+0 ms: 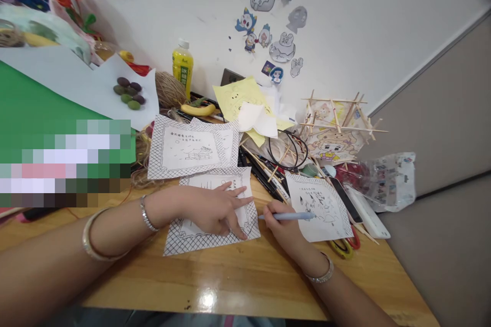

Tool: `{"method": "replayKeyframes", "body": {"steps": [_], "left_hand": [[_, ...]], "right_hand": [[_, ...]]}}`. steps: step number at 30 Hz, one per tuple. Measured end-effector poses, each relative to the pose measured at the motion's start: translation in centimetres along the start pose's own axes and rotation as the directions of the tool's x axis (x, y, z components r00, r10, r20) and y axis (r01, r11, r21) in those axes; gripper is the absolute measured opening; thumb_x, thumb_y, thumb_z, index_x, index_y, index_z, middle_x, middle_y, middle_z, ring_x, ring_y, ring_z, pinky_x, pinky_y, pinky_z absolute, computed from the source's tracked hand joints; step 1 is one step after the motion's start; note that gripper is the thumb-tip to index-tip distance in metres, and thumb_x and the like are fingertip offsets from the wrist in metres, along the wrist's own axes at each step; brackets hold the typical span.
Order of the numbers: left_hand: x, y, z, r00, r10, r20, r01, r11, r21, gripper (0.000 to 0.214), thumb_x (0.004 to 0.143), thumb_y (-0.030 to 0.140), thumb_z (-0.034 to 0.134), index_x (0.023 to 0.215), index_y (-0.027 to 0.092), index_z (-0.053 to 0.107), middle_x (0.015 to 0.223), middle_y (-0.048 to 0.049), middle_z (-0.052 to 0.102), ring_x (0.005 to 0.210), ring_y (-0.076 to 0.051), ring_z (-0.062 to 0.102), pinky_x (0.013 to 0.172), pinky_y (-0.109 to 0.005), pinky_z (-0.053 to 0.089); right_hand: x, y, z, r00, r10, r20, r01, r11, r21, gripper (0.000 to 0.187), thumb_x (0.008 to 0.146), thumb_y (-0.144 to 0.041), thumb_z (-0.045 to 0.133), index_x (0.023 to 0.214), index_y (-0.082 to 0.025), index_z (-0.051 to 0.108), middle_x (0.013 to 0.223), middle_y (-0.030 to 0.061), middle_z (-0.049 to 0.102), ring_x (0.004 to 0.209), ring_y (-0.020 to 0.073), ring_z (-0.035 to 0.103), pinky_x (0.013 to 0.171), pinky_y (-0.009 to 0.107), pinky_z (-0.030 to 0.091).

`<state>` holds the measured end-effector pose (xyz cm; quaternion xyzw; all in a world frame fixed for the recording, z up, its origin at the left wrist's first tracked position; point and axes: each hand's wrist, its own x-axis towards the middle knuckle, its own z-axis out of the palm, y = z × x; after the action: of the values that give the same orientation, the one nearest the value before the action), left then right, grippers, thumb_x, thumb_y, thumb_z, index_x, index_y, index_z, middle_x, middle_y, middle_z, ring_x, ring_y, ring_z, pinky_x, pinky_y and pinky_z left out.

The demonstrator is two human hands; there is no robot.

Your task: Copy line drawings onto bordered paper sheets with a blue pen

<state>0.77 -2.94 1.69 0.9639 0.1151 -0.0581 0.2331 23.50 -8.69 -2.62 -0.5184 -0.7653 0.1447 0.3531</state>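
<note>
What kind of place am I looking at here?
Probably a craft or art corner, perhaps a classroom or hobby desk. Printed colouring sheets cover the wooden table, cartoon stickers dot the wall, and a stick-frame lantern stands nearby. The right hand holds a pen.

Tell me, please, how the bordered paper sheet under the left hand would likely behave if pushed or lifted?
The paper sheet looks thin and flat, so it would probably flop when lifted. The wooden table is glossy, so it may slide easily; the left hand lies flat on it, perhaps for that reason.
</note>
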Motion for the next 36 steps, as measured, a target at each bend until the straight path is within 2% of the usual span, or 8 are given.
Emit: {"method": "replayKeyframes", "body": {"steps": [5, 7, 9, 11, 14, 23, 32, 36], "left_hand": [[0.16, -0.13, 0.3, 1.0, 0.005, -0.025, -0.005, 1.0, -0.001, 0.043, 0.087, 0.019, 0.057, 0.123, 0.043, 0.058, 0.155, -0.0076, 0.019, 0.142, -0.034, 0.002, 0.109, -0.063, 0.007], [0.24, -0.02, 0.44, 0.999, -0.001, -0.048, 0.001, 1.0, 0.007, 0.043, 0.088, 0.019, 0.056, 0.124, 0.042, 0.057, 0.155, -0.0071, 0.02, 0.142, -0.034, 0.001, 0.109, -0.063, 0.006], [0.29, 0.09, 0.54, 0.997, 0.002, -0.074, -0.001, 1.0, 0.013, 0.042, 0.089, 0.018, 0.056, 0.124, 0.041, 0.058, 0.155, -0.0067, 0.022, 0.142, -0.035, 0.0, 0.109, -0.063, 0.007], [0.28, 0.12, 0.58, 0.995, 0.011, -0.097, -0.011, 1.0, 0.008, 0.042, 0.088, 0.017, 0.056, 0.122, 0.041, 0.06, 0.155, -0.0057, 0.022, 0.142, -0.036, 0.002, 0.109, -0.064, 0.008], [0.21, -0.03, 0.59, 0.994, 0.034, -0.102, -0.035, 0.999, -0.004, 0.042, 0.088, 0.017, 0.057, 0.12, 0.042, 0.061, 0.155, -0.0044, 0.021, 0.141, -0.038, 0.005, 0.108, -0.066, 0.007], [0.08, -0.24, 0.63, 0.992, 0.058, -0.109, -0.064, 0.997, -0.052, 0.043, 0.086, 0.015, 0.059, 0.119, 0.041, 0.061, 0.153, -0.0047, 0.024, 0.141, -0.037, 0.012, 0.107, -0.067, 0.005], [0.11, -0.17, 0.63, 0.995, 0.05, -0.087, -0.053, 0.998, -0.034, 0.042, 0.086, 0.016, 0.059, 0.12, 0.041, 0.061, 0.153, -0.0056, 0.024, 0.142, -0.037, 0.011, 0.107, -0.066, 0.005], [0.02, -0.22, 0.4, 0.996, 0.039, -0.077, -0.04, 0.999, -0.021, 0.04, 0.086, 0.019, 0.059, 0.119, 0.041, 0.062, 0.154, -0.0051, 0.025, 0.142, -0.037, 0.007, 0.106, -0.067, 0.005]], "right_hand": [[-0.33, -0.16, -0.22, 0.985, 0.08, -0.152, -0.067, 0.994, 0.086, 0.034, 0.085, -0.026, 0.046, 0.051, -0.022, 0.04, 0.049, -0.0033, 0.047, 0.049, 0.0126, 0.046, 0.05, 0.025, 0.036], [-0.55, -0.24, -0.2, 0.99, 0.068, -0.122, -0.05, 0.988, 0.148, 0.034, 0.086, -0.027, 0.046, 0.052, -0.021, 0.044, 0.051, -0.0023, 0.052, 0.051, 0.0132, 0.05, 0.053, 0.026, 0.039], [-0.68, -0.22, -0.06, 0.999, 0.035, -0.005, -0.033, 0.982, 0.187, 0.034, 0.087, -0.028, 0.048, 0.054, -0.021, 0.048, 0.051, -0.0019, 0.054, 0.052, 0.013, 0.052, 0.055, 0.026, 0.04], [-0.71, -0.06, 0.15, 0.995, 0.007, 0.101, -0.024, 0.986, 0.168, 0.034, 0.086, -0.028, 0.05, 0.054, -0.02, 0.049, 0.049, -0.0026, 0.052, 0.05, 0.0121, 0.049, 0.052, 0.025, 0.039], [-0.62, 0.3, 0.39, 0.987, -0.038, 0.157, 0.021, 0.994, 0.104, 0.034, 0.087, -0.03, 0.05, 0.054, -0.02, 0.046, 0.049, -0.0038, 0.046, 0.049, 0.0112, 0.043, 0.049, 0.024, 0.034], [-0.63, 0.28, 0.32, 0.978, -0.086, 0.188, 0.088, 0.996, -0.002, 0.039, 0.086, -0.03, 0.049, 0.052, -0.021, 0.034, 0.048, -0.0055, 0.037, 0.046, 0.0099, 0.034, 0.047, 0.025, 0.023], [-0.59, 0.29, 0.4, 0.987, -0.087, 0.138, 0.084, 0.996, 0.029, 0.034, 0.087, -0.029, 0.048, 0.055, -0.021, 0.042, 0.051, -0.0039, 0.044, 0.049, 0.011, 0.041, 0.048, 0.024, 0.03], [-0.45, 0.38, 0.31, 0.999, 0.008, 0.05, -0.015, 0.989, 0.144, 0.036, 0.086, -0.031, 0.049, 0.053, -0.022, 0.04, 0.049, -0.0031, 0.046, 0.047, 0.0119, 0.044, 0.046, 0.024, 0.035]]}}
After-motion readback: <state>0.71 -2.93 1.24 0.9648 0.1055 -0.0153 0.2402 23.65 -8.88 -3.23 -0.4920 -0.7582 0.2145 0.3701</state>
